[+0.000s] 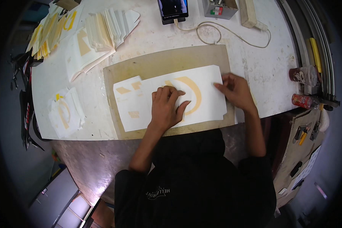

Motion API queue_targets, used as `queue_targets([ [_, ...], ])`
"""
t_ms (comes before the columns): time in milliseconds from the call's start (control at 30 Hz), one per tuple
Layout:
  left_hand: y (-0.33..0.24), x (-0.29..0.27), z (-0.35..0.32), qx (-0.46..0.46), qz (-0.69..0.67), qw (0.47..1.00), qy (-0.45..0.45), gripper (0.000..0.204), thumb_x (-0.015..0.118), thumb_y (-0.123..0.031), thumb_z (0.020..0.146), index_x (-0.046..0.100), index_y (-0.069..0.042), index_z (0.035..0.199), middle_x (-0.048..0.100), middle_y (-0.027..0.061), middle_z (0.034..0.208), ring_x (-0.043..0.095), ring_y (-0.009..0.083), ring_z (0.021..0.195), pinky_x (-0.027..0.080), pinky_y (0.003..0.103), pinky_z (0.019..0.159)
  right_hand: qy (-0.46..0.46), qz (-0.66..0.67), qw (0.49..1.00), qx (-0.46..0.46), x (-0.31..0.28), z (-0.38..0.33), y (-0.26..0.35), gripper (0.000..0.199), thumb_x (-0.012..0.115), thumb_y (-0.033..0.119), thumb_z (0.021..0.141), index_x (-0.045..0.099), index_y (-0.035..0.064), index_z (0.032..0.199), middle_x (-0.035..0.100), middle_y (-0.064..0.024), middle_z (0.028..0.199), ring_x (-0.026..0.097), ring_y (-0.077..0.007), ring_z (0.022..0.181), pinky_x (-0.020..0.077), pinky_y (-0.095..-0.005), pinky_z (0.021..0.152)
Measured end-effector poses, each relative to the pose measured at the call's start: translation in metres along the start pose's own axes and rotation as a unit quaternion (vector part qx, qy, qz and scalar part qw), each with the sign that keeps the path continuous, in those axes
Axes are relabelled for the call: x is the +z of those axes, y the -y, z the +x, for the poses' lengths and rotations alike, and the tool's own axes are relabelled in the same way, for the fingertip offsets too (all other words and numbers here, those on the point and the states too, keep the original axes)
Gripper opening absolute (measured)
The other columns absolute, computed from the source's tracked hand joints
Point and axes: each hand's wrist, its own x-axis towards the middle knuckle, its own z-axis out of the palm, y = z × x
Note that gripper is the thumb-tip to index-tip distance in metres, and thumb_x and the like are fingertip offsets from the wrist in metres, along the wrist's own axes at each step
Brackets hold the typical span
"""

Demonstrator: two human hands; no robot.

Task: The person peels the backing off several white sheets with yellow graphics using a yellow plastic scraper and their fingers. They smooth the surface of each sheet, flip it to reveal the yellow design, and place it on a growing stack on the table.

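I see papers [102, 30] far left, a phone [173, 9] far. My spread left hand [166, 105] partly hides the tan-patterned white sheet [211, 100] on the mat [171, 60]; right hand [238, 91] at its right edge, grip unclear.

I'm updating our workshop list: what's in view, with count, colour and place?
Sheet: 1, white with pale-orange shapes, on mat
Mat: 1, tan, on table
Table: 1, white, centre
Fanned sheets: uncountable, white and cream, far left
Yellow-marked sheets: uncountable, white and yellow, far-left corner
Small sheets: uncountable, white, near left
Phone: 1, dark, far edge
Cable: 1, pale, from phone
Box: 1, grey, right of phone
Cup: 1, reddish-brown and clear, right edge
Can: 1, red, below cup
Bike: 1, mostly black, left of table
Shirt: 1, black, lower centre
Left hand: 1, bare, on sheet
Right hand: 1, bare, at sheet's right edge
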Motion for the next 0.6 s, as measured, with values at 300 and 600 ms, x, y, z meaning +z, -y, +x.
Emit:
queue_targets([
  [300, -0.002, -0.005, 0.004, -0.041, -0.039, 0.998, 0.028, 0.029, 0.081, -0.021, 0.085, 0.071, -0.009, 0.11, 0.062, 0.0046, 0.099, 0.057, 0.0247, 0.095, 0.038, 0.04, 0.083, -0.097, -0.102, 0.975, -0.175, 0.044, -0.064, 0.033, 0.014, 0.078, 0.007, 0.089, 0.076, -0.0001, 0.1, 0.071, -0.0128, 0.095, 0.066, -0.0226, 0.082, 0.0517, -0.0329, 0.069],
  [600, -0.002, -0.011, 0.012, -0.211, -0.272, 0.939, 0.012, 0.029, 0.077, -0.011, 0.092, 0.07, 0.003, 0.116, 0.073, 0.008, 0.083, 0.065, 0.0189, 0.078, 0.047, 0.036, 0.085, -0.076, -0.197, 0.914, -0.346, 0.089, -0.063, 0.023, 0.024, 0.077, 0.001, 0.083, 0.072, -0.0035, 0.106, 0.067, -0.0127, 0.111, 0.063, -0.0324, 0.109, 0.0517, -0.0434, 0.092],
])
